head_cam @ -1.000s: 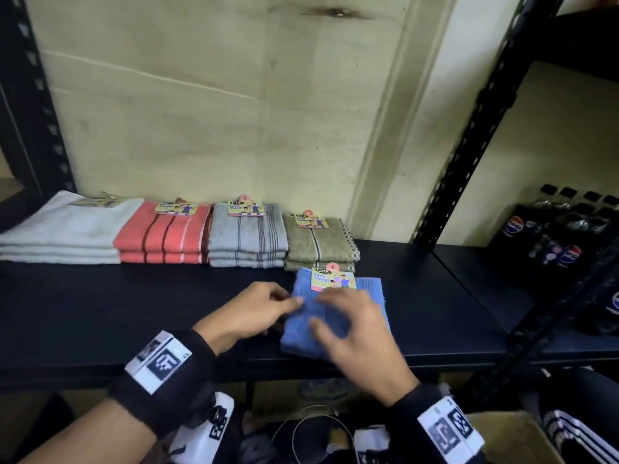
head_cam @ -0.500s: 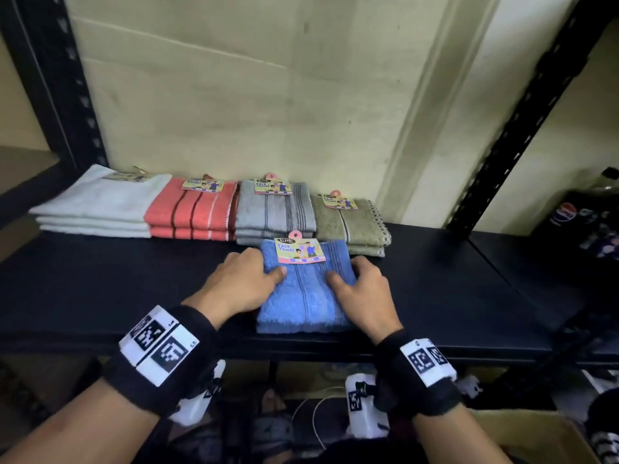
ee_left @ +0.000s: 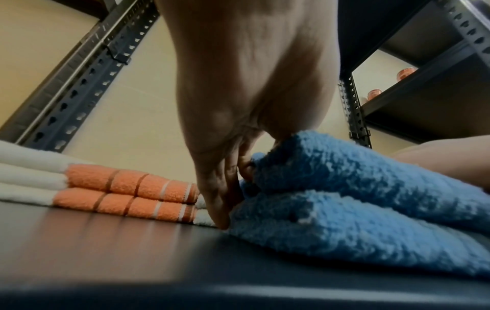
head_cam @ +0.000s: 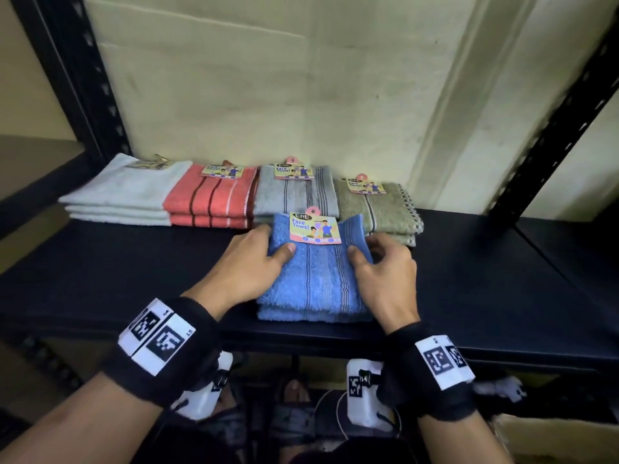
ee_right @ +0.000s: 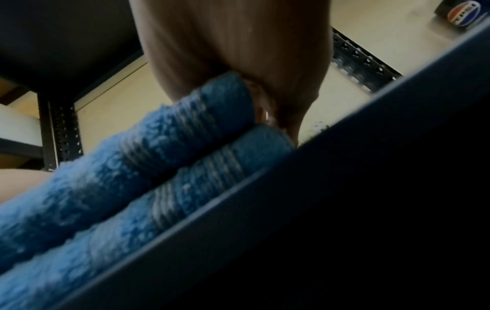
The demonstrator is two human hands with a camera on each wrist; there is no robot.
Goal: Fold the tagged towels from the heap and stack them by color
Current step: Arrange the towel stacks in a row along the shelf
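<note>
A folded blue towel [head_cam: 318, 279] with a paper tag [head_cam: 315, 229] lies on the black shelf [head_cam: 100, 279], just in front of the grey stack [head_cam: 294, 195] and olive stack [head_cam: 382, 205]. The wrist views show the blue towel [ee_left: 358, 199] [ee_right: 132, 178] as two thick layers. My left hand [head_cam: 274, 242] grips its left edge, thumb on top and fingers [ee_left: 220, 199] down the side. On the opposite edge my right hand [head_cam: 365, 251] holds on, thumb on top and fingers curled round. White stack [head_cam: 124, 192] and coral stack [head_cam: 211, 195] sit further left.
Perforated black posts [head_cam: 83, 78] [head_cam: 552, 128] frame the shelf against a pale wall. The shelf's front edge [head_cam: 301, 339] runs just behind my wrists. A cardboard box [head_cam: 562, 440] sits below at the right. A Pepsi bottle [ee_right: 464, 12] and orange jars [ee_left: 405, 73] stand on neighbouring shelves.
My right hand left the towel's top and took its right edge, the left took the left edge. The blue towel has slid back toward the row of stacks.
</note>
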